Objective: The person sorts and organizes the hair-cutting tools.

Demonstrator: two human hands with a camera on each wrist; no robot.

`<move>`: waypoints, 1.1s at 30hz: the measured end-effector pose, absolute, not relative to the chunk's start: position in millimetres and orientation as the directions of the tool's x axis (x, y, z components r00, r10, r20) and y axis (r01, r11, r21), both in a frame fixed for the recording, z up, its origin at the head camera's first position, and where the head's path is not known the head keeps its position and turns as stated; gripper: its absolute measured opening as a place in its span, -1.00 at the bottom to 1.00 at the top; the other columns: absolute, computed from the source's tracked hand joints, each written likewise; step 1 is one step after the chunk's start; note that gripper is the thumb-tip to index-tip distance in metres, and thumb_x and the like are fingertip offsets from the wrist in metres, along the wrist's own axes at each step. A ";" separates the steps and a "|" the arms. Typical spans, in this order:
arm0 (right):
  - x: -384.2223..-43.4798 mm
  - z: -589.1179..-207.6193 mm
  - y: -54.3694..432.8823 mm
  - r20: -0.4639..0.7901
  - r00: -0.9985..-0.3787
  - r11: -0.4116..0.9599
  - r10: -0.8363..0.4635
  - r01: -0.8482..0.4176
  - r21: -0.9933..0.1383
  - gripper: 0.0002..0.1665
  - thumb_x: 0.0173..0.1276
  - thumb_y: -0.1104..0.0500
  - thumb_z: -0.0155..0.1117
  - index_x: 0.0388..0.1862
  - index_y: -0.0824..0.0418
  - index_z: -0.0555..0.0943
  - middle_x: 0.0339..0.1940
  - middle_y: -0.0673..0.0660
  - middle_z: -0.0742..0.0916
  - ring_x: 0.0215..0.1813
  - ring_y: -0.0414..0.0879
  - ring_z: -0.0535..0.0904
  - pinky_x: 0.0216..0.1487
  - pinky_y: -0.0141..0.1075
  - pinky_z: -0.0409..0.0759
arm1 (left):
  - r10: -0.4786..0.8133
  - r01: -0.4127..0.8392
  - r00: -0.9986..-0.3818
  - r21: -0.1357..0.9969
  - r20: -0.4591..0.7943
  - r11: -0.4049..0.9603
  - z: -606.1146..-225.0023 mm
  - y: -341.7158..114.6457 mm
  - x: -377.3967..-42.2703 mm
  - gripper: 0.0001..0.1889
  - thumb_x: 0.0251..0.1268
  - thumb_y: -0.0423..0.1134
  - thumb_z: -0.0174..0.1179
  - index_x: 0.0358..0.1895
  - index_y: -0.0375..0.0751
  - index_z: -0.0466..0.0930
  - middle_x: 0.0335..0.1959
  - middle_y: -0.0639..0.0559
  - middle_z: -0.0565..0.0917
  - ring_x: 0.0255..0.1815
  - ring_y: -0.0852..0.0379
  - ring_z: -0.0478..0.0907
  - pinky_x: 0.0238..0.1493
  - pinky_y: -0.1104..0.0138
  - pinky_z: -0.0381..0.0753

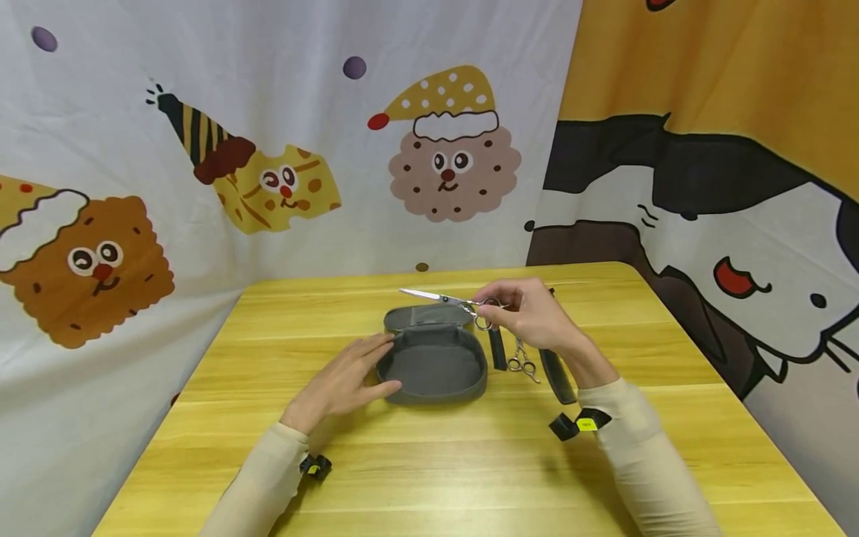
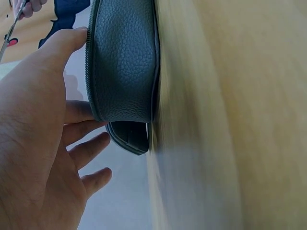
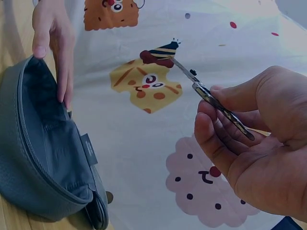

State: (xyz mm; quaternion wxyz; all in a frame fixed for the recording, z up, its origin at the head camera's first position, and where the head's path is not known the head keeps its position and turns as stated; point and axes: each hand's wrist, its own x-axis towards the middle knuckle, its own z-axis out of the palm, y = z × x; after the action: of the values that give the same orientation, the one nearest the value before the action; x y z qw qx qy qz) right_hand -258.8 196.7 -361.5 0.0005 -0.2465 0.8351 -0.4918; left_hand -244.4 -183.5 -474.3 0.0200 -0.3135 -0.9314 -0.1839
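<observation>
My right hand (image 1: 533,313) pinches a pair of silver hairdressing scissors (image 1: 439,297) by the handles, raised above the right back of a grey zip case (image 1: 436,397). In the head view the blades point left. The case stands unzipped on the table, its lid folded back and its bottom bare. My left hand (image 1: 342,380) is at the case's left side, fingers fairly straight. In the left wrist view the left thumb touches the zipped rim of the case (image 2: 124,62). The right wrist view shows the scissors (image 3: 206,98) between thumb and fingers.
Right of the case lie a small black comb (image 1: 496,350), a second pair of scissors (image 1: 520,364) and a larger black comb (image 1: 558,379), partly under my right hand. The wooden table (image 1: 429,477) ends at a printed curtain (image 1: 302,89).
</observation>
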 end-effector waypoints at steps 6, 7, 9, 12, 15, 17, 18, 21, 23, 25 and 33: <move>-256.8 -360.7 194.1 0.236 -0.872 0.398 -0.429 -0.417 -0.817 -0.82 0.65 0.19 0.48 0.12 0.17 0.86 -0.30 0.09 0.86 -0.31 -0.03 0.77 -0.36 -0.31 0.68 | 0.582 0.598 -0.798 0.328 0.157 0.731 -473.4 -184.4 -244.9 -0.05 0.65 0.38 0.23 0.77 -0.28 0.33 0.83 -0.26 0.30 0.85 -0.32 0.25 0.86 -0.27 0.23; -256.7 -360.5 194.0 0.236 -0.873 0.402 -0.427 -0.417 -0.815 -0.83 0.64 0.18 0.48 0.11 0.16 0.86 -0.30 0.10 0.86 -0.31 -0.03 0.77 -0.37 -0.31 0.67 | 0.581 0.598 -0.798 0.332 0.160 0.729 -472.6 -184.6 -245.3 -0.05 0.65 0.37 0.24 0.78 -0.26 0.32 0.84 -0.24 0.29 0.86 -0.31 0.23 0.86 -0.27 0.24; -256.4 -359.5 194.1 0.233 -0.877 0.408 -0.421 -0.412 -0.814 -0.82 0.64 0.18 0.49 0.12 0.16 0.86 -0.30 0.13 0.86 -0.31 -0.04 0.76 -0.40 -0.32 0.62 | 0.584 0.604 -0.793 0.341 0.173 0.720 -469.1 -184.7 -246.3 -0.06 0.65 0.36 0.26 0.79 -0.23 0.30 0.85 -0.21 0.27 0.87 -0.31 0.21 0.85 -0.28 0.28; -256.1 -358.2 194.7 0.231 -0.882 0.412 -0.410 -0.405 -0.816 -0.80 0.63 0.18 0.49 0.14 0.18 0.86 -0.27 0.16 0.85 -0.30 -0.05 0.75 -0.40 -0.34 0.59 | 0.577 0.605 -0.793 0.364 0.196 0.708 -459.6 -183.2 -248.0 -0.07 0.65 0.34 0.28 0.81 -0.15 0.28 0.87 -0.16 0.25 0.88 -0.28 0.19 0.83 -0.28 0.32; -255.8 -357.4 195.0 0.232 -0.882 0.404 -0.410 -0.403 -0.821 -0.79 0.63 0.20 0.48 0.14 0.20 0.85 -0.26 0.21 0.85 -0.31 -0.07 0.74 -0.41 -0.35 0.58 | 0.572 0.615 -0.787 0.369 0.231 0.697 -448.3 -181.2 -249.5 -0.08 0.64 0.31 0.31 0.82 -0.10 0.27 0.87 -0.13 0.25 0.87 -0.27 0.22 0.82 -0.27 0.34; -255.4 -357.7 194.6 0.234 -0.881 0.399 -0.411 -0.405 -0.822 -0.79 0.63 0.20 0.48 0.14 0.20 0.85 -0.25 0.25 0.85 -0.31 -0.08 0.73 -0.41 -0.35 0.57 | 0.564 0.620 -0.784 0.372 0.260 0.690 -440.9 -180.4 -250.1 -0.08 0.63 0.29 0.33 0.83 -0.07 0.26 0.87 -0.12 0.26 0.86 -0.26 0.24 0.81 -0.27 0.35; -255.2 -357.7 194.3 0.235 -0.880 0.399 -0.412 -0.406 -0.822 -0.79 0.64 0.19 0.48 0.14 0.20 0.85 -0.25 0.27 0.85 -0.32 -0.09 0.72 -0.42 -0.35 0.56 | 0.562 0.627 -0.779 0.372 0.279 0.684 -436.9 -179.9 -250.0 -0.08 0.63 0.27 0.35 0.83 -0.05 0.25 0.86 -0.11 0.27 0.86 -0.26 0.25 0.80 -0.28 0.37; -255.3 -358.5 194.4 0.241 -0.879 0.401 -0.412 -0.412 -0.818 -0.79 0.64 0.19 0.48 0.15 0.19 0.85 -0.25 0.28 0.85 -0.32 -0.10 0.72 -0.43 -0.35 0.56 | 0.550 0.651 -0.758 0.363 0.350 0.666 -426.1 -177.3 -251.8 -0.09 0.60 0.20 0.41 0.83 -0.01 0.25 0.84 -0.09 0.32 0.83 -0.26 0.31 0.76 -0.30 0.42; -254.8 -358.5 195.0 0.248 -0.878 0.405 -0.410 -0.418 -0.813 -0.78 0.64 0.20 0.47 0.16 0.19 0.86 -0.26 0.23 0.85 -0.32 -0.08 0.73 -0.41 -0.35 0.60 | 0.541 0.673 -0.736 0.349 0.408 0.653 -418.7 -175.2 -252.9 -0.09 0.59 0.15 0.45 0.83 -0.02 0.26 0.82 -0.11 0.35 0.81 -0.26 0.35 0.73 -0.30 0.46; -254.4 -358.7 195.7 0.253 -0.876 0.405 -0.412 -0.424 -0.810 -0.79 0.63 0.20 0.48 0.15 0.19 0.86 -0.26 0.20 0.86 -0.31 0.00 0.74 -0.39 -0.34 0.63 | 0.525 0.694 -0.708 0.330 0.472 0.640 -412.0 -172.7 -253.6 -0.09 0.56 0.09 0.49 0.82 -0.05 0.28 0.79 -0.14 0.40 0.78 -0.26 0.40 0.70 -0.29 0.51; -252.2 -357.2 197.2 0.268 -0.871 0.416 -0.412 -0.441 -0.795 -0.79 0.63 0.21 0.47 0.15 0.20 0.86 -0.25 0.13 0.86 -0.30 0.07 0.75 -0.36 -0.33 0.67 | 0.488 0.792 -0.553 0.242 0.676 0.561 -384.4 -157.4 -251.7 -0.09 0.44 -0.11 0.59 0.77 -0.15 0.36 0.69 -0.23 0.53 0.68 -0.27 0.51 0.66 -0.22 0.59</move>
State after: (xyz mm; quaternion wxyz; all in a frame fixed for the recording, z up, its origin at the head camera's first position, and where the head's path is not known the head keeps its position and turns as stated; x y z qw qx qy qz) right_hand -252.2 197.2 -357.2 -0.0153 -0.2536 0.8411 -0.4774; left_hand -251.7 -157.4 -384.4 0.2793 -0.3817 -0.8382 -0.2715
